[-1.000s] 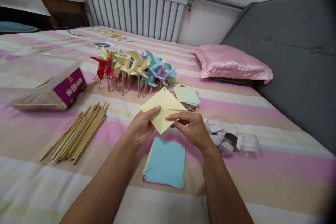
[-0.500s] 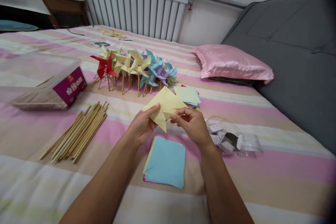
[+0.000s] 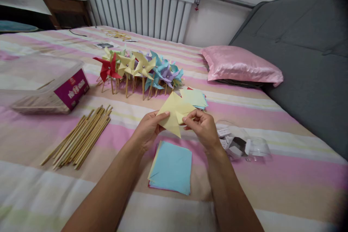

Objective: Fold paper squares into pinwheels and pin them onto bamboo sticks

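Both hands together above striped bedspread [image 3: 272, 188], clamped on yellow paper square [image 3: 174, 110]. Left hand [image 3: 148, 130] pinches paper's left edge, thumb on top; right hand [image 3: 202, 127] pinches folded-in corner at paper's right side. Directly below hands: stack of coloured sheets [image 3: 171, 166], blue on top. Beyond hands: row of finished pinwheels [image 3: 138, 70] upright on sticks. Left of left hand: bundle of wooden sticks [image 3: 81, 137], then clear plastic tub [image 3: 40, 83]. Just right of right hand: small clear container [image 3: 239, 145].
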